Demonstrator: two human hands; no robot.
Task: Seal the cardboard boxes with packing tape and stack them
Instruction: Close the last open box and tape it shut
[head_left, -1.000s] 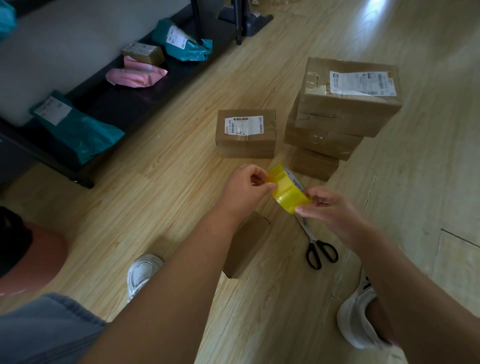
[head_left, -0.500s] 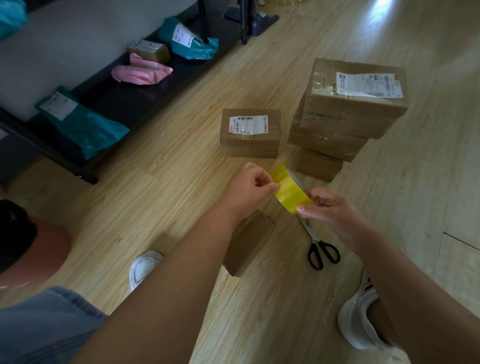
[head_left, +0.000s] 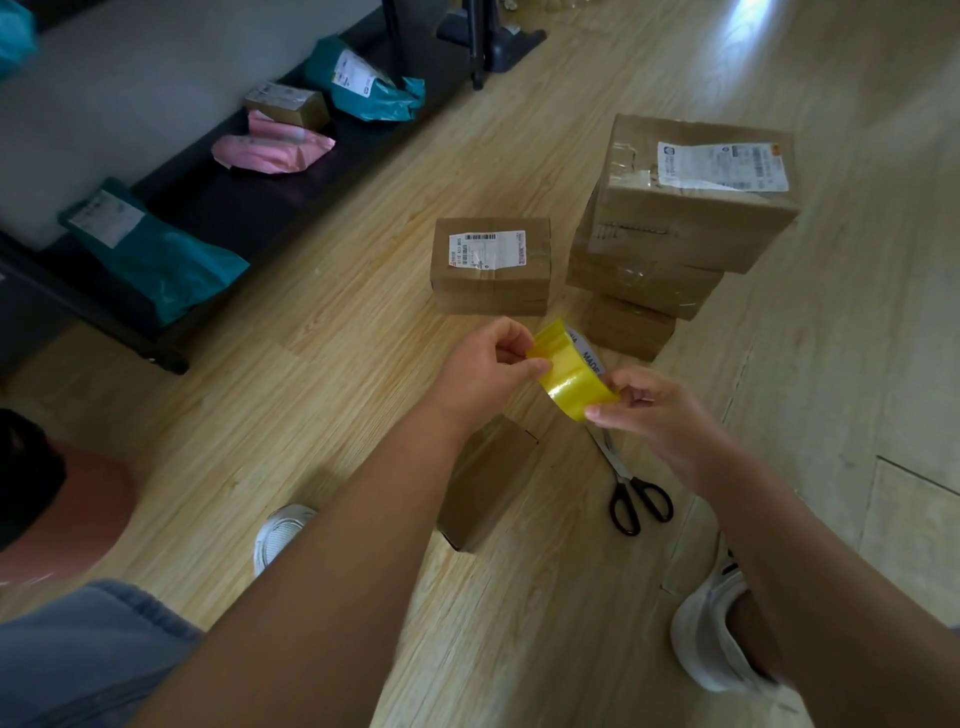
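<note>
Roughly, left to right.

- Teal mailer (head_left: 161, 260) and pink mailer (head_left: 270, 153) on the low dark shelf (head_left: 234, 208): not in play.
- Labelled box (head_left: 491, 270): taped, alone on the floor (head_left: 311, 364).
- Plain box (head_left: 485, 483): nearer the person, partly under the left forearm. No tape shows on it (likely the next to seal).
- Left hand (head_left: 485, 366): thumb and fingers pinch the free end (head_left: 545, 343) of the yellow tape roll (head_left: 576, 384).
- Right hand (head_left: 654, 415): fingers curled round the roll, held in the air, with the scissors (head_left: 631, 488) lying on the floor below.
- Stack (head_left: 675, 228) of three boxes, far right: the top one is the largest and overhangs those beneath.

Risks:
- The short free end may curl back and stick to itself or to the fingers if it goes slack.
- A skewed pull could split the film.
- Another box set on that top-heavy stack could tip it.
</note>
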